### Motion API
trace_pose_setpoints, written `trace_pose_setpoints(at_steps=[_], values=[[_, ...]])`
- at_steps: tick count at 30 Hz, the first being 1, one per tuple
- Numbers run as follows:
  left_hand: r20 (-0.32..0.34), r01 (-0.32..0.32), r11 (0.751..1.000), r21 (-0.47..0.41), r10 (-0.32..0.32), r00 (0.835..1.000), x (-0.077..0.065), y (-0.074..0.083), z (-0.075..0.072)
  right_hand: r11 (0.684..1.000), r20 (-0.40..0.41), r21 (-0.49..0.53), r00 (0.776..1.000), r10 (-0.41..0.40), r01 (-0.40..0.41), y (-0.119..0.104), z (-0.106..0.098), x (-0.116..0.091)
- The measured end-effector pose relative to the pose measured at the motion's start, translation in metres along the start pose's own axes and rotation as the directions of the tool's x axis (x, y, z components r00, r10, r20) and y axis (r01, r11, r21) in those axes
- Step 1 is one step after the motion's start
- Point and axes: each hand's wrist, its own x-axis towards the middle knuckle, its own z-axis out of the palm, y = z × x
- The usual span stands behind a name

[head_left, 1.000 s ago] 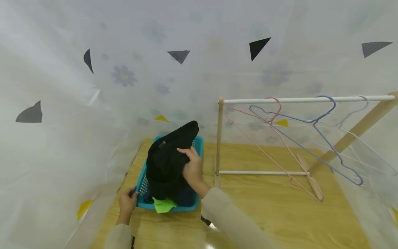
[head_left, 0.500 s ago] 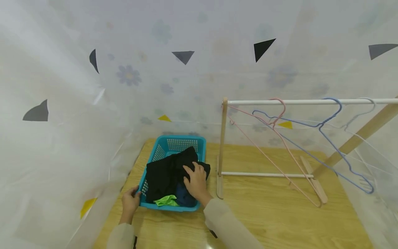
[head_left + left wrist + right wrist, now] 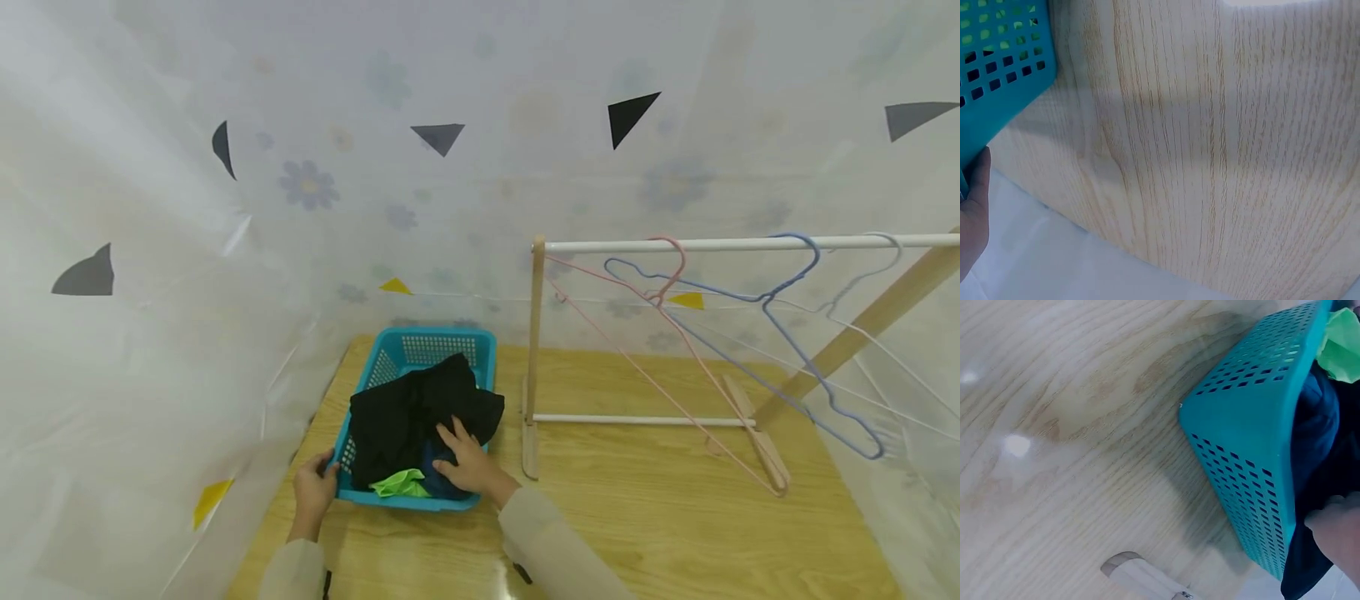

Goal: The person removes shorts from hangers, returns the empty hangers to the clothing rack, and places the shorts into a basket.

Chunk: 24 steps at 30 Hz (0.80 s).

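A blue plastic basket (image 3: 381, 502) with perforated walls stands on the table, holding clothes. A crumpled black garment (image 3: 390, 417) lies on top, one part hanging over the right rim. Dark blue cloth (image 3: 1315, 428) and a bright green cloth (image 3: 400, 483) show at the basket's near end. My left hand (image 3: 313, 487) grips the near left corner of the rim; in the left wrist view only part of that hand (image 3: 974, 212) shows. Over the clothes my right hand (image 3: 468, 461) rests with fingers spread, by the black garment and blue cloth. Its fingertips are partly hidden in the right wrist view.
Right of the basket stands a wooden rack with a white rail (image 3: 585, 247). A pink hanger (image 3: 667, 304), a blue hanger (image 3: 787, 283) and a white hanger (image 3: 832, 308) hang from it. Patterned sheeting (image 3: 480, 208) encloses the wooden table (image 3: 637, 517) at the back and sides.
The black garment, raised in my right hand a second ago, has dropped onto the basket's clothes. My right hand has let go and slid nearer, towards the blue cloth. My left hand stays put.
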Motion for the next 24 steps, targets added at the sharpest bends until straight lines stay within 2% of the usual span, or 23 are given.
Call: trace_pose_setpoints(at_steps=[2,4,7,11,14,16,19,21,22,23,24], values=[[-0.003,-0.002,1.000,-0.004,0.002,1.000,0.001,-0.001,0.001,0.999,-0.065,0.035,0.998,-0.016,0.019,0.000,-0.001,0.000],[-0.009,-0.002,1.000,-0.010,0.002,1.000,0.003,-0.002,0.001,0.997,-0.163,0.059,0.986,-0.036,0.046,-0.001,-0.004,-0.001],[-0.014,0.002,1.000,-0.008,-0.002,1.000,0.005,-0.003,0.001,0.993,-0.343,0.076,0.937,-0.063,0.095,-0.004,-0.008,-0.006],[-0.025,0.014,1.000,-0.001,-0.014,1.000,0.006,-0.004,-0.002,0.981,-0.544,0.086,0.833,-0.099,0.173,-0.005,-0.017,-0.022],[-0.053,0.013,1.000,-0.006,-0.013,0.999,0.005,-0.005,-0.003,0.971,-0.655,0.029,0.738,-0.161,0.237,0.000,-0.025,-0.039],[-0.079,0.018,1.000,-0.024,-0.020,0.997,0.003,-0.005,-0.003,0.965,-0.713,-0.037,0.670,-0.207,0.259,0.005,-0.031,-0.053],[-0.122,0.048,0.998,-0.037,-0.052,0.991,-0.003,-0.002,0.001,0.956,-0.771,-0.103,0.586,-0.251,0.274,0.013,-0.041,-0.076],[-0.194,0.076,0.996,-0.056,-0.085,0.977,-0.010,0.005,0.009,0.953,-0.793,-0.120,0.551,-0.260,0.277,0.016,-0.050,-0.092],[-0.248,0.076,0.995,-0.063,-0.090,0.965,-0.014,0.011,0.013,0.950,-0.802,-0.129,0.533,-0.268,0.284,0.018,-0.054,-0.099],[-0.305,0.063,0.995,-0.072,-0.082,0.949,-0.018,0.017,0.019,0.948,-0.812,-0.137,0.516,-0.273,0.287,0.019,-0.059,-0.107],[-0.373,0.028,0.996,-0.081,-0.056,0.926,-0.023,0.025,0.024,0.943,-0.819,-0.159,0.495,-0.292,0.293,0.020,-0.063,-0.113]])
